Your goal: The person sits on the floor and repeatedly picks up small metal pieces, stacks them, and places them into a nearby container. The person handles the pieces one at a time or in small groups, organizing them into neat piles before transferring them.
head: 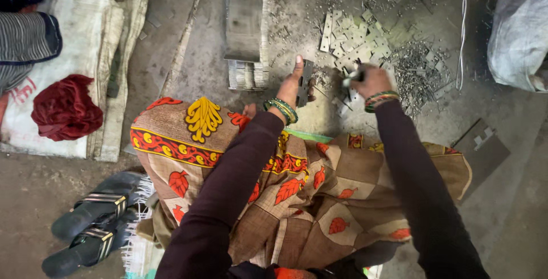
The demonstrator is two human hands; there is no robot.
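Observation:
My left hand grips a small flat grey metal plate, thumb up along its edge. My right hand is closed around a small metal piece just to the right of that plate. Both hands hover over the concrete floor, close to a heap of flat metal plates and a scatter of small metal pins and scraps. Green and red bangles sit on both wrists. Dark sleeves cover my arms, and a brown patterned cloth with orange leaves lies over my knees.
A stack of long grey metal strips lies ahead on the left. A red cloth rests on a pale sack. Dark sandals are at lower left. A grey sack is at upper right, a notched metal plate at right.

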